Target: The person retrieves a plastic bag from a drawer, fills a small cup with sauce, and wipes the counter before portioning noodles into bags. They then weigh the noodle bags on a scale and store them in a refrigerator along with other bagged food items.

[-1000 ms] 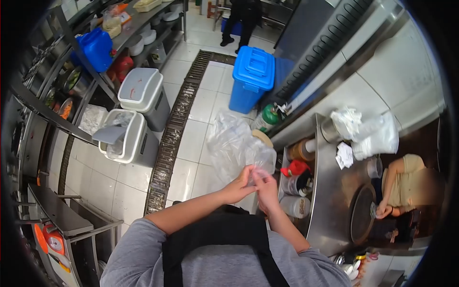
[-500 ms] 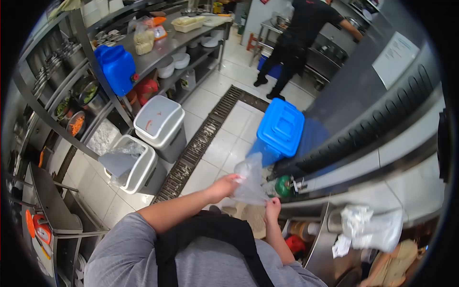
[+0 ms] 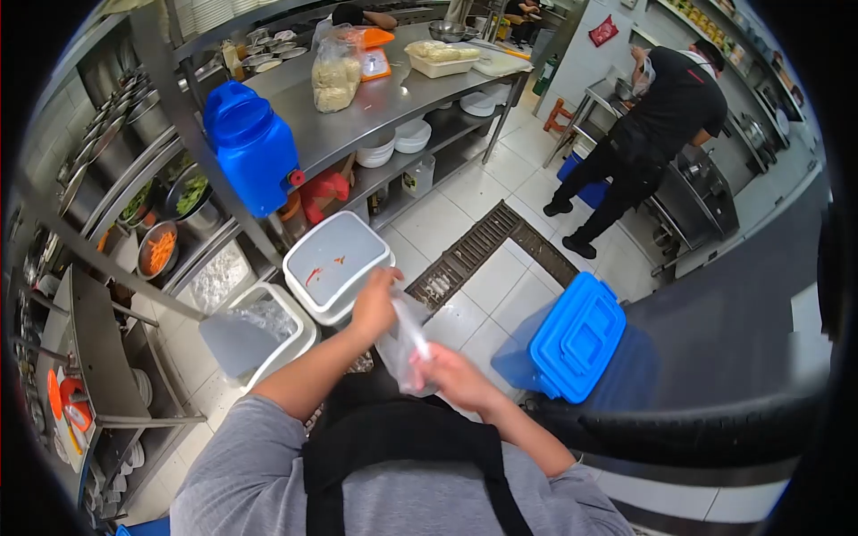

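A clear plastic bag (image 3: 402,348) hangs between my two hands in front of the black apron (image 3: 393,442). My left hand (image 3: 375,305) is closed on its upper part, beside the grey-lidded white bin (image 3: 338,259). Lower and to the right, my right hand (image 3: 454,375) pinches the bag's other side, slightly blurred. Nothing distinct can be made out inside the bag. Red and orange scraps lie on the bin's lid. To its left, a second white bin (image 3: 299,339) stands with its lid tipped aside and a plastic liner showing.
A lidded blue bin (image 3: 576,339) stands on the right. Behind is a steel table (image 3: 402,103) with bagged food, an orange scale (image 3: 374,62) and a blue jug (image 3: 250,147). A floor drain grate (image 3: 469,250) runs ahead. A co-worker in black (image 3: 661,125) stands at the far counter.
My view has turned, so the bins and table appear larger and the green cylinder is out of view. Both hands have moved with the bag from the blue bin's side toward the grey-lidded bin.
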A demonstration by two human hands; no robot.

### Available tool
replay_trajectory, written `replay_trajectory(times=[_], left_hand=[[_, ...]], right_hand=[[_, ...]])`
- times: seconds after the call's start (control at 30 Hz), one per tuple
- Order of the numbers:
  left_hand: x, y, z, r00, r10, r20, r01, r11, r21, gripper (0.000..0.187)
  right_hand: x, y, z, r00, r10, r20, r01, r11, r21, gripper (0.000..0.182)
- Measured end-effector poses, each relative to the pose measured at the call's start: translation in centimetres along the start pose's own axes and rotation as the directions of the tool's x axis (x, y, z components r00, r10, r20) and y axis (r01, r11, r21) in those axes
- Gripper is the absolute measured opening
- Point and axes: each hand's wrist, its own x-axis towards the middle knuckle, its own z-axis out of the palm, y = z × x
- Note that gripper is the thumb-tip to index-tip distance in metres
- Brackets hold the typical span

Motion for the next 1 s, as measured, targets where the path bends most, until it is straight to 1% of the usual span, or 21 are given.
replay_trajectory(times=[0.07, 0.13, 0.17, 0.23, 0.27, 0.33, 0.37, 0.4, 0.43, 0.47, 0.5, 0.57, 0.63, 0.67, 0.73, 0.77, 0.83, 0.87, 0.9, 0.93, 1.0], left_hand=[[5.9, -3.6, 0.0, 0.998, 0.027, -0.054, -0.040, 0.961, -0.272, 0.041], [10.5, -3.8, -1.2, 0.984, 0.120, 0.131, -0.035, 0.855, -0.518, 0.040], [12.1, -3.4, -1.9, 0.942, 0.214, 0.258, -0.025, 0.811, -0.584, 0.039], [15.4, -2.7, -3.2, 0.815, 0.401, 0.418, -0.066, 0.781, -0.621, 0.038], [16.9, -2.6, -3.6, 0.767, 0.447, 0.460, -0.092, 0.787, -0.611, 0.038], [21.0, -4.8, -4.1, 0.819, 0.312, 0.481, -0.110, 0.909, -0.403, 0.037], [23.0, -6.5, -4.3, 0.888, 0.147, 0.437, -0.054, 0.975, -0.218, 0.037], [24.8, -8.7, -4.5, 0.950, -0.035, 0.310, 0.053, 0.997, -0.048, 0.035], [26.6, -10.8, -4.7, 0.962, -0.216, 0.166, 0.204, 0.975, 0.085, 0.034], [27.9, -11.2, -5.2, 0.963, -0.222, 0.155, 0.211, 0.974, 0.086, 0.034], [29.2, -11.4, -5.7, 0.971, -0.229, 0.062, 0.223, 0.971, 0.084, 0.034], [31.0, -12.0, -5.8, 0.968, -0.249, -0.041, 0.251, 0.965, 0.081, 0.034], [32.7, -12.9, -5.4, 0.989, -0.143, 0.038, 0.129, 0.962, 0.241, 0.040], [33.7, -11.9, -5.5, 0.986, -0.165, 0.020, 0.155, 0.957, 0.245, 0.040], [35.9, -8.5, -5.8, 0.934, -0.296, 0.201, 0.249, 0.941, 0.228, 0.042], [37.1, -8.6, -5.5, 0.910, -0.382, 0.158, 0.341, 0.910, 0.236, 0.042], [38.8, -10.8, -5.2, 0.881, -0.467, -0.075, 0.472, 0.859, 0.201, 0.043], [39.6, -11.5, -5.5, 0.828, -0.495, -0.264, 0.543, 0.824, 0.159, 0.044], [40.6, -11.6, -6.7, 0.783, -0.544, -0.302, 0.594, 0.798, 0.101, 0.042], [41.8, -11.5, -7.2, 0.755, -0.569, -0.326, 0.628, 0.770, 0.110, 0.042], [43.7, -10.8, -7.4, 0.680, -0.625, -0.384, 0.681, 0.732, 0.015, 0.044]], right_hand=[[4.2, -3.3, -1.8, 0.997, 0.026, -0.068, -0.032, 0.995, -0.092, 0.018], [9.7, -5.0, -7.8, 0.943, -0.047, -0.329, -0.052, 0.956, -0.287, 0.015], [12.6, -3.2, -13.9, 0.789, -0.338, -0.513, -0.059, 0.790, -0.610, 0.015], [16.1, -4.0, -22.0, 0.528, -0.497, -0.688, -0.098, 0.770, -0.631, 0.022], [18.1, -5.8, -22.7, 0.546, -0.492, -0.678, -0.115, 0.758, -0.642, 0.022], [21.5, -10.8, -20.4, 0.624, -0.164, -0.764, 0.164, 0.983, -0.077, 0.031], [23.3, -14.6, -17.9, 0.708, 0.056, -0.704, 0.136, 0.967, 0.213, 0.042], [24.1, -17.2, -15.3, 0.713, 0.065, -0.698, 0.119, 0.970, 0.212, 0.042], [25.1, -19.3, -13.1, 0.907, 0.116, -0.404, -0.020, 0.972, 0.234, 0.042], [26.5, -20.7, -12.5, 0.984, 0.167, -0.060, -0.152, 0.966, 0.207, 0.042], [28.1, -21.1, -14.0, 0.985, 0.166, -0.049, -0.153, 0.967, 0.202, 0.042], [31.7, -19.9, -19.5, 0.987, 0.122, -0.105, -0.151, 0.932, -0.330, 0.037], [36.0, -19.3, -25.6, 0.981, -0.004, -0.196, -0.168, 0.498, -0.851, 0.033], [38.3, -19.3, -28.2, 0.980, -0.065, -0.189, -0.173, 0.202, -0.964, 0.035], [42.9, -18.2, -33.5, 0.972, -0.149, -0.180, -0.171, 0.075, -0.982, 0.037], [45.0, -21.2, -33.5, 0.998, -0.037, -0.058, -0.057, 0.040, -0.998, 0.035], [50.8, -30.2, -31.2, 0.983, 0.104, 0.150, 0.118, 0.267, -0.957, 0.032], [54.7, -33.2, -31.8, 0.942, -0.004, 0.336, 0.317, 0.342, -0.885, 0.023], [58.7, -36.1, -31.5, 0.915, -0.146, 0.377, 0.403, 0.411, -0.818, 0.020], [62.2, -39.5, -29.2, 0.804, -0.359, 0.474, 0.572, 0.250, -0.781, 0.019], [68.9, -44.8, -23.7, 0.678, -0.529, 0.511, 0.649, 0.103, -0.754, 0.020]])
